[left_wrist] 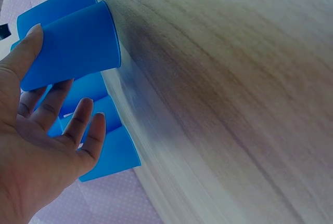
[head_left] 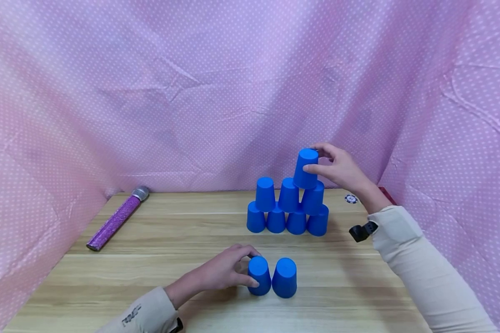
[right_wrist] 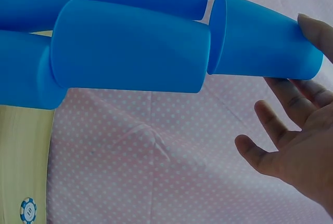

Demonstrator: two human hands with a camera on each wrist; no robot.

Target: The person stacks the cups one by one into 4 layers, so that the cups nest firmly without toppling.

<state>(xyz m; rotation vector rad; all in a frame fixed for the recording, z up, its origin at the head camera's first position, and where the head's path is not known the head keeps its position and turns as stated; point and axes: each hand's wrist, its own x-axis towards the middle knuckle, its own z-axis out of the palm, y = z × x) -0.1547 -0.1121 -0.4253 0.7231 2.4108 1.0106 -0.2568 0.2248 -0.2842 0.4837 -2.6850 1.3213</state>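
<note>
Upside-down blue plastic cups form a pyramid on the table, with several cups (head_left: 276, 219) in the bottom row and three (head_left: 265, 194) in the row above. At its top right, my right hand (head_left: 340, 170) holds another blue cup (head_left: 304, 172) between thumb and fingers. In the right wrist view, that cup's rim (right_wrist: 217, 34) is at the base of a cup (right_wrist: 132, 47) below. Nearer the front edge, my left hand (head_left: 218, 272) pinches an upside-down blue cup (head_left: 260, 273) from its left side. Just right of it stands one more blue cup (head_left: 285, 278).
A purple glittery microphone (head_left: 115, 221) lies at the table's left side. A poker chip (head_left: 351, 199) is near the back right, right of the pyramid. Pink dotted cloth (head_left: 191, 115) hangs behind and beside the wooden table (head_left: 171, 231).
</note>
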